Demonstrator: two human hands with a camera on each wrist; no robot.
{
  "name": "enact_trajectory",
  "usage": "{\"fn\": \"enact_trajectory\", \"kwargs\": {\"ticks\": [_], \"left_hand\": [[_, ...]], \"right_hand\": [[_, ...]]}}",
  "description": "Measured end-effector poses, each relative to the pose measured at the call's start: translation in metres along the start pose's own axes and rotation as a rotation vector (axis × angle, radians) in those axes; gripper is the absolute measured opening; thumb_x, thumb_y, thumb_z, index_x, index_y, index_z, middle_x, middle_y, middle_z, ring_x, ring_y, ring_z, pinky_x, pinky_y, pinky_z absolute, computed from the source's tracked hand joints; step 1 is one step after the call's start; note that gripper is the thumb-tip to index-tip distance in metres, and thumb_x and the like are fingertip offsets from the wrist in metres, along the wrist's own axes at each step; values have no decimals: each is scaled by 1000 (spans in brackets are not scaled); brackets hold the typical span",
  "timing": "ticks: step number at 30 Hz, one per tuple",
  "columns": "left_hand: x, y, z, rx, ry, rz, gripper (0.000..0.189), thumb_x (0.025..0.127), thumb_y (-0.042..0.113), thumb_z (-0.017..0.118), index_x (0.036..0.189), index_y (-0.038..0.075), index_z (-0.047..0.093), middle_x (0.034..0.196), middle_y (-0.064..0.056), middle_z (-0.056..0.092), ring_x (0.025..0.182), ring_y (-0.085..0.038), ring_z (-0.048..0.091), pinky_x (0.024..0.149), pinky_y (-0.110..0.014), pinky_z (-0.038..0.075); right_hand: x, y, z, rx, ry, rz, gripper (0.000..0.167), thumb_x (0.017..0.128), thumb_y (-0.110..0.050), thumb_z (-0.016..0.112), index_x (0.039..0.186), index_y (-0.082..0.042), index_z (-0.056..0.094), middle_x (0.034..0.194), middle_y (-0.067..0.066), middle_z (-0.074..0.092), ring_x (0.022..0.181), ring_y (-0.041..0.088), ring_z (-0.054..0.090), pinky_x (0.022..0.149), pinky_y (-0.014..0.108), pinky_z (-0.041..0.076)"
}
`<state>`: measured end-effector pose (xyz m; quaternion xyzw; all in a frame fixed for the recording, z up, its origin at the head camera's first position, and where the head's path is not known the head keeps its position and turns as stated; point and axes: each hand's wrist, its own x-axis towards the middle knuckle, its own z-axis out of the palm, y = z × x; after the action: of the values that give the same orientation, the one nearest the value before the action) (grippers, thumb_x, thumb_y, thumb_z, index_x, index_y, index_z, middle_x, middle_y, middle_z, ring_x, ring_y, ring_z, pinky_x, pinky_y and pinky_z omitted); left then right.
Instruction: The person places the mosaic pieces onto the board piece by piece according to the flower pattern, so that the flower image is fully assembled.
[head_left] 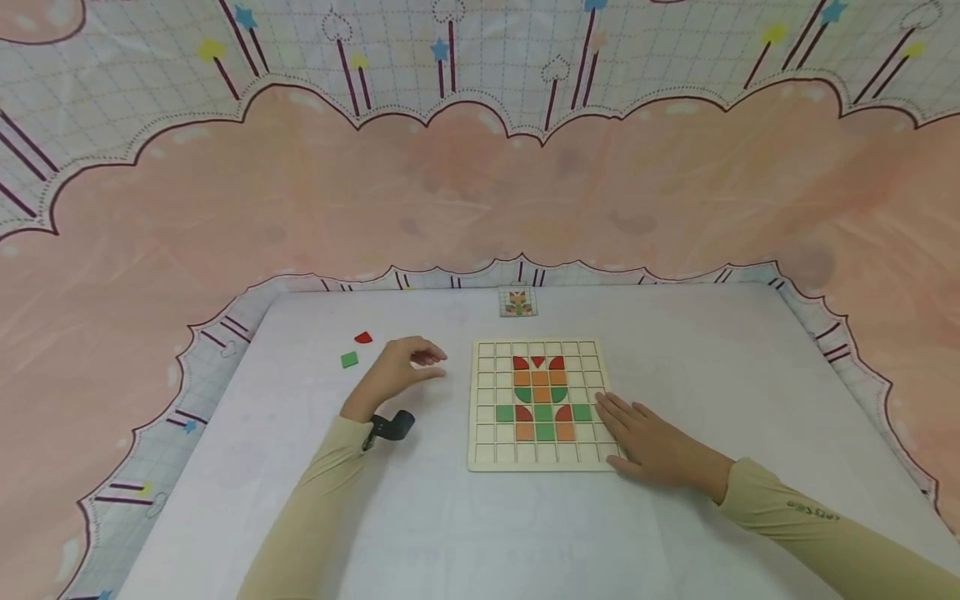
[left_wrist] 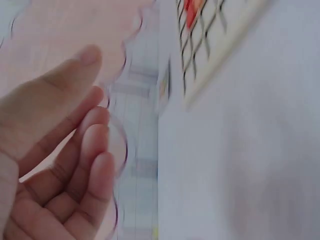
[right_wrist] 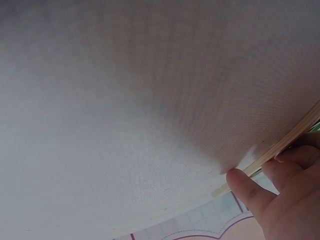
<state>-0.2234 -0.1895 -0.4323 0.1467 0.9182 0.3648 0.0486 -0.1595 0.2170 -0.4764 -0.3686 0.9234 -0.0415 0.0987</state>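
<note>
A pale wooden grid board [head_left: 484,451] lies on the table with red, orange and green pieces set in a flower-like pattern. My right hand [head_left: 660,446] rests at the board's right edge, its fingers stretched over the rim and its thumb near the lower right corner. In the right wrist view, fingers of that hand [right_wrist: 287,190] touch the board's side. Left of the board, my left hand [head_left: 399,372] hovers with fingers loosely bent and nothing in them. The left wrist view shows a gap between its thumb [left_wrist: 75,75] and fingers. A red rounded piece [head_left: 363,337] and a green square [head_left: 349,359] lie beyond it.
A small pattern card [head_left: 529,312] with a similar flower picture lies behind the board. White cloth [head_left: 720,358] covers the table. A peach patterned curtain [head_left: 480,192] hangs around the back and sides. A black strap [head_left: 393,426] is on the left wrist.
</note>
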Motion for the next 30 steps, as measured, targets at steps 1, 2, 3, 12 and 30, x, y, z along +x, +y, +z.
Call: {"fn": "enact_trajectory", "kwargs": {"ticks": [1,2,3,12,30], "left_hand": [[-1,-6,-8,2,27,-2,27,80,14,74,103,2,68,100,-15,67,86,-20,59,84,-37,51],[-3,-12,-15,10,56,-5,27,80,14,74,104,2,68,100,-16,67,86,-21,60,84,-38,51],[-4,-17,-22,16,85,-14,27,81,14,73,104,1,68,100,-17,67,87,-23,60,84,-38,52],[-20,-68,-62,17,263,-157,33,85,14,68,115,1,64,107,-21,65,98,-32,61,90,-45,50],[-33,-124,-69,64,155,-361,45,89,16,65,127,-4,54,124,-27,56,112,-39,53,95,-49,44]], "right_hand": [[0,0,0,0,0,1,72,94,-41,49,147,0,24,156,15,20,143,33,22,110,53,28],[0,0,0,-1,0,2,72,94,-41,49,147,0,24,156,15,20,143,33,22,110,53,28],[0,0,0,-3,1,2,72,94,-41,49,147,0,25,156,15,20,143,33,22,110,53,28],[1,1,2,-13,4,2,73,93,-42,50,147,-1,25,156,15,21,143,33,23,110,53,30],[1,0,3,-17,3,5,72,93,-42,49,147,-1,24,156,14,21,143,32,22,110,53,29]]}}
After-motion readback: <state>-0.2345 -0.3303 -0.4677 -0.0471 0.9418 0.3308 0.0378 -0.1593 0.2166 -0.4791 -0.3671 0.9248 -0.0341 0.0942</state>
